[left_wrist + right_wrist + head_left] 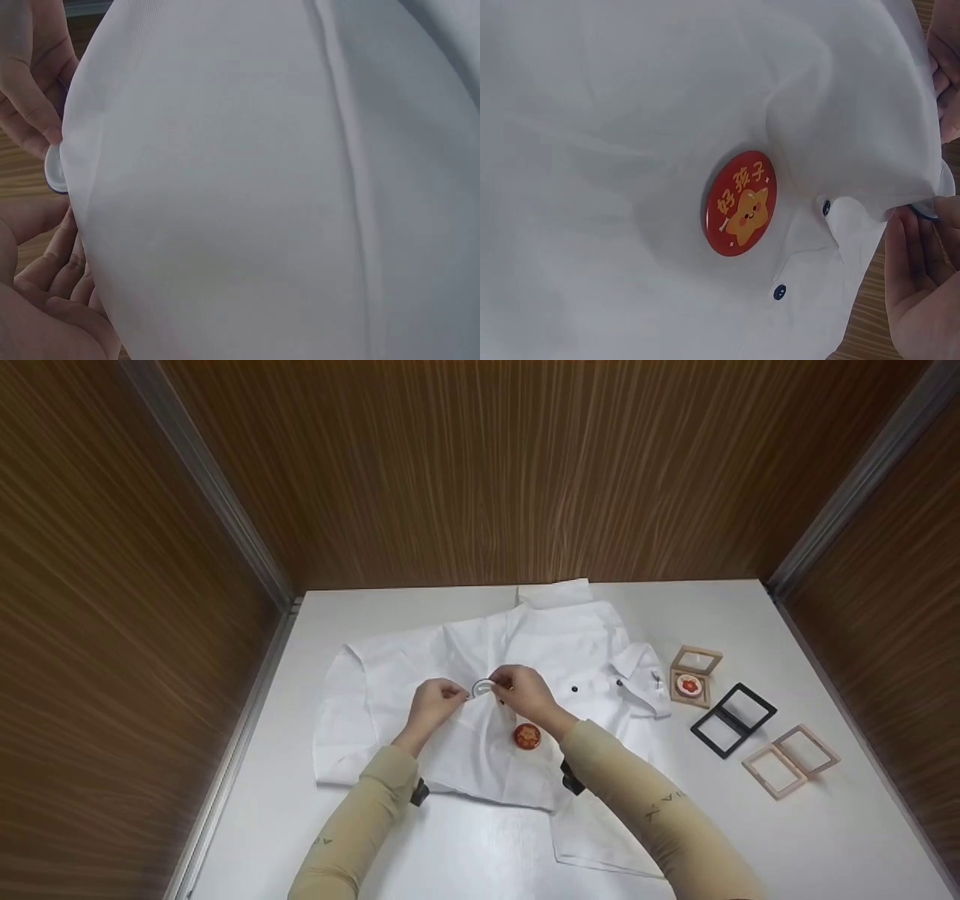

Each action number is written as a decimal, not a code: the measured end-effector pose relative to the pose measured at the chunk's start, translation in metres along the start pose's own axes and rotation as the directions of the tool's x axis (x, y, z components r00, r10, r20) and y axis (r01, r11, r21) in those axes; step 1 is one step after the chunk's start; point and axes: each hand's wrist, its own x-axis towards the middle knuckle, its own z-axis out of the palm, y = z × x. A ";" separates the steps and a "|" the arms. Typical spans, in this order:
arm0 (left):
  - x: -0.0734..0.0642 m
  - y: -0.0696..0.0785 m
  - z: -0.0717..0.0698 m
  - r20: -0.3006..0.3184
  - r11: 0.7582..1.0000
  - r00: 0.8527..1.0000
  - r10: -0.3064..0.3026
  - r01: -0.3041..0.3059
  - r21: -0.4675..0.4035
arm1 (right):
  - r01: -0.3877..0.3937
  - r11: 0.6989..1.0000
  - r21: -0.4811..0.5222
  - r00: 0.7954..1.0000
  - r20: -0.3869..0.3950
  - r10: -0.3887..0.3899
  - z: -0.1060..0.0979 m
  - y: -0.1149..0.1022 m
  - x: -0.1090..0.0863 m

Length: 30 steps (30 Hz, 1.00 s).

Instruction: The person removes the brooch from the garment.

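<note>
Remotely, I see the left hand pinching the smooth white cloth of a shirt, then a round, dark-rimmed white disc at its raised fold, held in the right hand's pinch. Nearby, a glossy red badge reads 好孩子 over a yellow star; the shirt lies lengthwise across the table, collar pointing right.

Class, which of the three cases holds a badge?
The tan case nearest the shirt: a badge lies in it; the black case and pinkish case show none.
</note>
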 end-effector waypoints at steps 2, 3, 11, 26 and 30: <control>0.000 0.000 0.000 0.002 1.000 1.000 -0.001 0.001 -0.004 | 0.021 1.000 -0.023 1.000 0.000 -0.021 -0.002 0.000 -0.001; 0.000 0.000 0.001 0.003 1.000 1.000 0.000 0.000 -0.007 | 0.030 0.999 -0.037 1.000 -0.002 -0.030 -0.002 0.000 -0.001; -0.002 -0.002 0.004 0.030 1.000 0.999 0.024 -0.024 -0.006 | 0.075 0.990 -0.119 0.996 -0.043 -0.080 -0.005 0.003 -0.004; -0.006 -0.004 0.005 0.026 0.997 0.997 0.069 -0.070 0.035 | 0.078 0.979 -0.188 0.984 -0.142 -0.106 -0.010 0.010 -0.008; -0.007 -0.002 0.002 0.018 0.995 0.997 0.075 -0.076 0.064 | 0.032 0.984 -0.177 0.982 -0.179 -0.064 -0.015 0.013 -0.007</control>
